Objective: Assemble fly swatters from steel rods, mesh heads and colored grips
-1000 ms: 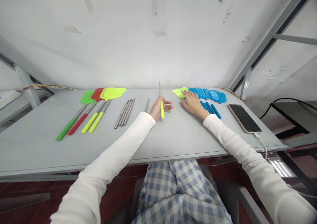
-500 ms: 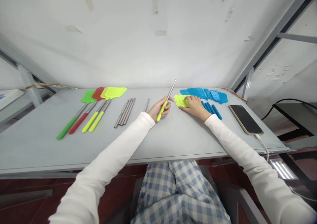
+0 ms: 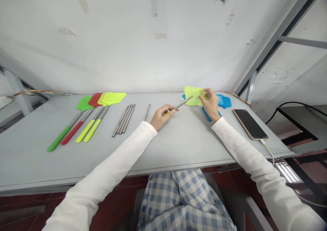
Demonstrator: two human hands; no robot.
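My left hand [image 3: 161,117] is closed around a yellow-green handle with a thin metal rod [image 3: 183,102] sticking out towards the upper right. In my right hand [image 3: 212,104], the fingertips pinch the right edge of a yellow-green fly swatter head [image 3: 192,96], raised above the table. The rod's tip overlaps the head's lower edge in view; whether they touch I cannot tell. Blue swatter heads [image 3: 224,101] lie behind my right hand, partly hidden. Blue handles [image 3: 207,114] lie below it, mostly covered by the hand.
On the left lie whole fly swatters: a green one [image 3: 61,137], a red one [image 3: 74,131] and two yellow ones [image 3: 92,129]. Several metal rods [image 3: 124,119] lie side by side, with one single rod [image 3: 146,112] near my left wrist. A phone [image 3: 250,123] on a cable lies right.
My right hand has lifted the yellow-green swatter head off the table and turned it. My left hand has tilted the rod lower, its tip now pointing at the head.
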